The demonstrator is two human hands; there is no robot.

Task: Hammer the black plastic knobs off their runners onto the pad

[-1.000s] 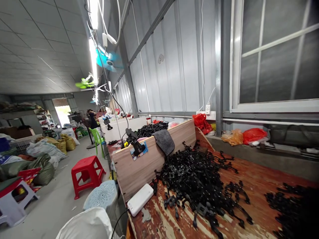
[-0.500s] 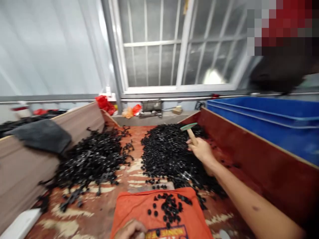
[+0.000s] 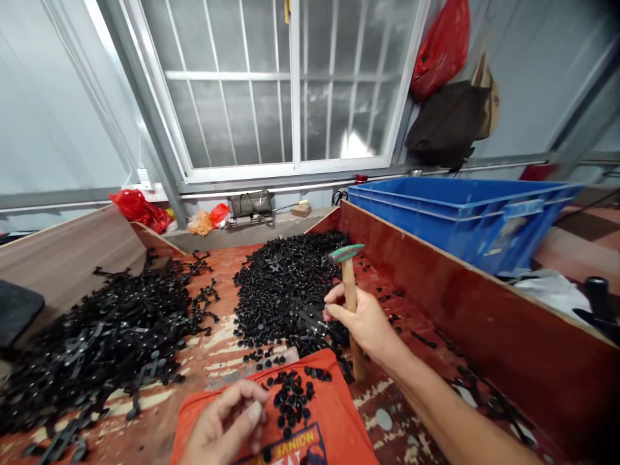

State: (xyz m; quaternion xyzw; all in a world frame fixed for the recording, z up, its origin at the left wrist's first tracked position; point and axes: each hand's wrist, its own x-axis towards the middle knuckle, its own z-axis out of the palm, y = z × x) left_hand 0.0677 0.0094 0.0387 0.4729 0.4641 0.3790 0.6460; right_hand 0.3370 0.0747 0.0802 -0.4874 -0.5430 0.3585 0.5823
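Observation:
My right hand grips a hammer by its wooden handle, with the head upward. The hammer's head is green and grey; the handle's lower end points down toward the table. My left hand is over an orange cloth with printed letters, its fingers curled in and the thumb near the fingertips. Whatever those fingers hold, if anything, is hidden. Beside it on the cloth lie several small round black parts. Behind the cloth rises a big heap of small black parts.
A second heap of long black parts fills the left of the worn red table. Wooden boards edge both sides, including a red-brown board on the right. Beyond it stands a blue crate. Bags and tools line the window ledge.
The view has swung to the right. My right hand now holds the hammer more upright and nearer to me. My left hand has come further into view over the cloth.

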